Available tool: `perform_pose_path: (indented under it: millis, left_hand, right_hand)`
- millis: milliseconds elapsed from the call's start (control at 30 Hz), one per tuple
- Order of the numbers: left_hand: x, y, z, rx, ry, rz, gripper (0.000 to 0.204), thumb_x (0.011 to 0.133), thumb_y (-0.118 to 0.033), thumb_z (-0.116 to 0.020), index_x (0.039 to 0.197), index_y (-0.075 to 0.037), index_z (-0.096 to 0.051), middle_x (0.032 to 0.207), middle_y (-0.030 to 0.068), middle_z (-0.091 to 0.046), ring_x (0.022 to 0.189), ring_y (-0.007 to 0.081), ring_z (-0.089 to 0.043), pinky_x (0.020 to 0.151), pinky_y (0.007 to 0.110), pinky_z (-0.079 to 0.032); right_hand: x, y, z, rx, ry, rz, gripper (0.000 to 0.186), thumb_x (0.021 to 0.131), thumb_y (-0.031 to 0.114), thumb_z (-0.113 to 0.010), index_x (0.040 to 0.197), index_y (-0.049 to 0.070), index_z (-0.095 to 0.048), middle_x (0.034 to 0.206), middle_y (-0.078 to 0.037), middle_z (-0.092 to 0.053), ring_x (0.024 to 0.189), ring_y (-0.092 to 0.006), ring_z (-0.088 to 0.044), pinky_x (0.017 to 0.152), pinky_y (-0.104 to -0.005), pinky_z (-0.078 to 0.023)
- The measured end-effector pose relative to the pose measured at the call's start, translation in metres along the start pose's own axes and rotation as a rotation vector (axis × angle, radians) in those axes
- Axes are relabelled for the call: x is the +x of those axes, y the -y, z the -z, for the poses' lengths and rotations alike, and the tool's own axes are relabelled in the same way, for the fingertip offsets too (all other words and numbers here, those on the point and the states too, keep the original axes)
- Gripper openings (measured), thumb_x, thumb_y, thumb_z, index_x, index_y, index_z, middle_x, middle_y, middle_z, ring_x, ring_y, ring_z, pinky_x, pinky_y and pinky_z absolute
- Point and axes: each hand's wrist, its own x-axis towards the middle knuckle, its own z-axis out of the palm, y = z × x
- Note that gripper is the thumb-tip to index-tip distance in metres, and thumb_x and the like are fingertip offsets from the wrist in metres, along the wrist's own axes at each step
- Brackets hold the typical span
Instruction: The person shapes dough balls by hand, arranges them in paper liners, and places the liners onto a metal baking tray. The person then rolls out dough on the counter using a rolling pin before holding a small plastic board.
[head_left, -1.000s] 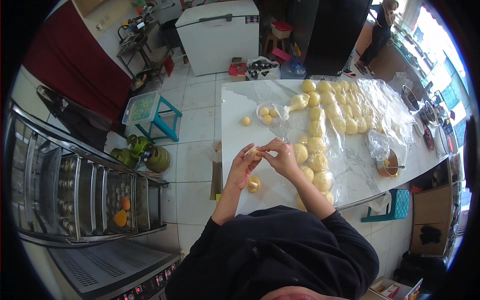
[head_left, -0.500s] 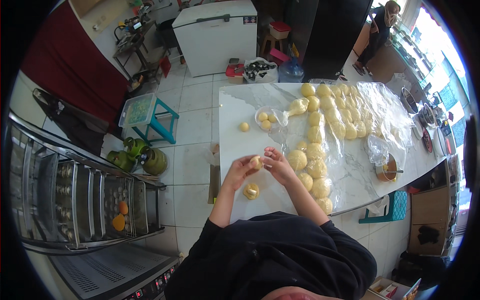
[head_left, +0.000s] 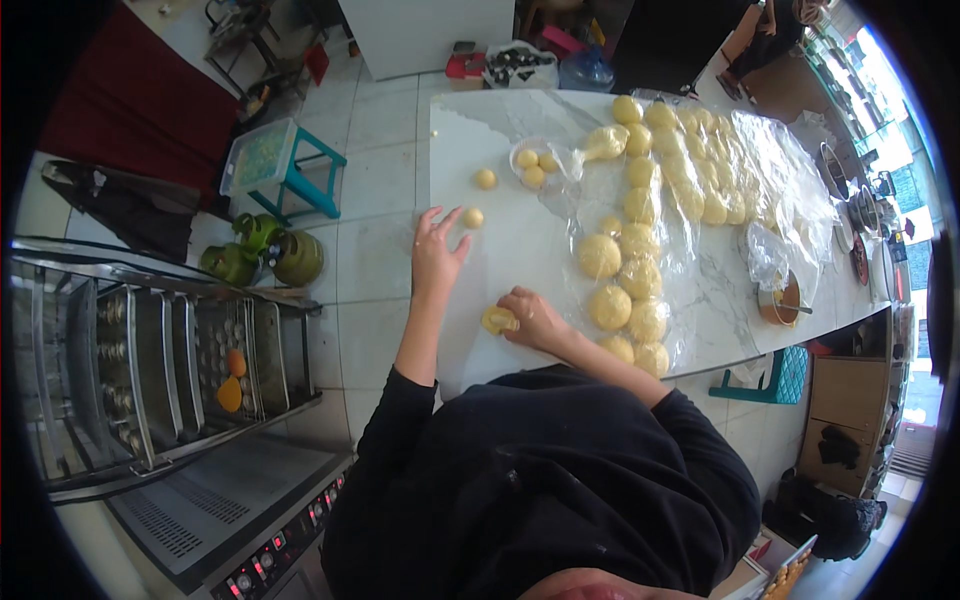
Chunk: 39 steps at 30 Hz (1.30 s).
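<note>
My left hand [head_left: 437, 245] is over the left side of the table, fingers spread and holding nothing. Just off its fingertips sits a small smooth dough ball [head_left: 473, 217], with a second dough ball [head_left: 485, 179] farther back. Close to my body, my right hand [head_left: 537, 321] has its fingers curled at a yellowish lump [head_left: 493, 320] that has a pale oblong piece on it. I cannot make out exactly what those fingers grip. Beyond, a small clear bowl [head_left: 517, 158] holds a few more balls. Large dough balls [head_left: 600, 256] lie in rows to the right, mostly beneath clear plastic sheeting [head_left: 765, 150].
A pan with a handle [head_left: 780, 300] stands at the table's right edge. To my left are a tray rack [head_left: 165, 370], green gas cylinders [head_left: 297, 257] and a teal stool [head_left: 310, 180] bearing a tub. Another person [head_left: 765, 45] stands far right.
The small ball that was between both hands now rests on the table. My left hand has opened and moved forward-left; my right hand has come down to the yellowish lump. The view has tilted.
</note>
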Motion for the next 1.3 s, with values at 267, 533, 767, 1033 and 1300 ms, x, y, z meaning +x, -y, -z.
perform_pose_path:
  millis: [267, 533, 767, 1033, 1300]
  left_hand:
    - [-0.069, -0.002, 0.031, -0.231, 0.366, 0.106, 0.042, 0.063, -0.008, -0.065, 0.103, -0.01, -0.054, 0.102, 0.0086, -0.052, 0.09, 0.0235, -0.052, 0.075, 0.032, -0.044]
    - [-0.088, -0.019, 0.022, -0.879, 0.638, 0.469, 0.057, 0.052, -0.004, -0.071, 0.106, -0.006, -0.052, 0.099, 0.0099, -0.056, 0.086, 0.0253, -0.055, 0.078, 0.032, -0.044]
    - [-0.086, -0.006, 0.004, -0.254, 0.436, -0.03, 0.054, 0.054, -0.001, -0.067, 0.105, -0.008, -0.052, 0.093, 0.0085, -0.058, 0.082, 0.0262, -0.054, 0.077, 0.033, -0.043]
    - [-0.081, -0.016, 0.013, -0.864, 0.507, 0.353, 0.039, 0.064, 0.002, -0.064, 0.101, -0.005, -0.055, 0.09, 0.0076, -0.059, 0.083, 0.0141, -0.057, 0.07, 0.026, -0.047]
    - [-0.078, -0.02, 0.016, -0.766, 0.469, 0.615, 0.028, 0.067, -0.002, -0.065, 0.094, 0.003, -0.058, 0.082, 0.0073, -0.061, 0.07, 0.0068, -0.056, 0.064, 0.019, -0.045]
  right_hand:
    - [-0.005, 0.012, 0.005, -0.004, -0.19, 0.086, 0.025, 0.058, 0.007, -0.064, 0.082, 0.002, -0.057, 0.083, -0.012, -0.052, 0.074, -0.0299, -0.053, 0.066, -0.0349, -0.045]
    - [-0.007, 0.019, 0.026, 0.725, -0.208, -0.079, 0.019, 0.065, 0.004, -0.062, 0.083, 0.002, -0.06, 0.088, -0.009, -0.053, 0.078, -0.02, -0.057, 0.073, -0.0278, -0.048]
    - [-0.007, 0.009, 0.014, 0.278, -0.077, -0.015, 0.035, 0.067, 0.003, -0.062, 0.101, 0.002, -0.053, 0.095, -0.009, -0.056, 0.08, -0.0173, -0.057, 0.071, -0.026, -0.049]
    - [-0.003, 0.004, 0.03, 1.319, 0.09, -0.275, 0.028, 0.08, 0.009, -0.052, 0.104, -0.005, -0.049, 0.097, -0.012, -0.055, 0.09, -0.0146, -0.054, 0.078, -0.0226, -0.045]
    - [-0.005, -0.015, 0.028, 1.202, -0.095, -0.401, 0.026, 0.079, 0.006, -0.051, 0.101, -0.008, -0.051, 0.094, -0.012, -0.056, 0.086, -0.017, -0.056, 0.077, -0.0245, -0.046]
